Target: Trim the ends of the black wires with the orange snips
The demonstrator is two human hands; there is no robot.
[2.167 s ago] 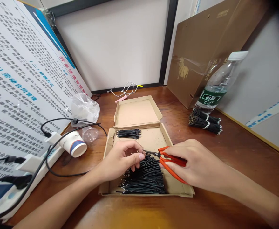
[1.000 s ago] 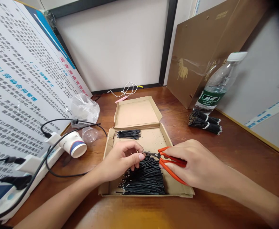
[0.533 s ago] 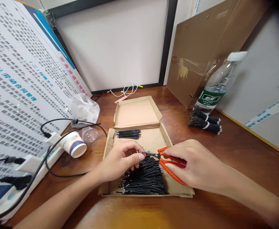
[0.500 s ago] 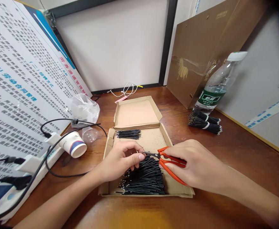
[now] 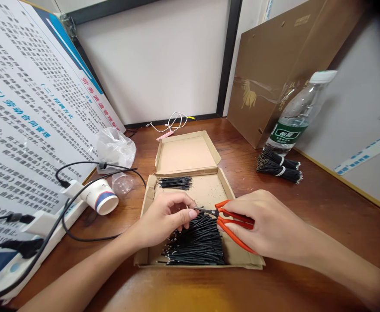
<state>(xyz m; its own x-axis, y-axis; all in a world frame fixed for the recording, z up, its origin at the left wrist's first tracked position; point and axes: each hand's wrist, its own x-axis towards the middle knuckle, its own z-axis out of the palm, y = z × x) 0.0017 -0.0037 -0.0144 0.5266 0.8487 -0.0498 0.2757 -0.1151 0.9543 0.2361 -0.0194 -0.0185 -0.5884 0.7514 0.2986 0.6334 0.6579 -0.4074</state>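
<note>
My right hand [image 5: 263, 221] is closed around a pair of red-handled scissors [image 5: 233, 219], whose dark blades point left. The blade tips touch or nearly touch the fingertips of my left hand [image 5: 167, 216], closed in a pinch. Whatever it pinches is too small and too hidden to name. Below both hands, a big pile of short black wires [image 5: 199, 245] with pale tips lies in the open cardboard box [image 5: 238, 255]. A smaller row of black wires [image 5: 175, 183] rests in the box's far left corner.
Right of the box, tied bundles of black wires [image 5: 279, 167] lie by a water bottle [image 5: 287, 121], before a large brown box [image 5: 268, 73]. On the left are a tipped paper cup [image 5: 104, 199], a plastic bag [image 5: 116, 145], black cables [image 5: 89, 239] and a power strip [image 5: 21, 264].
</note>
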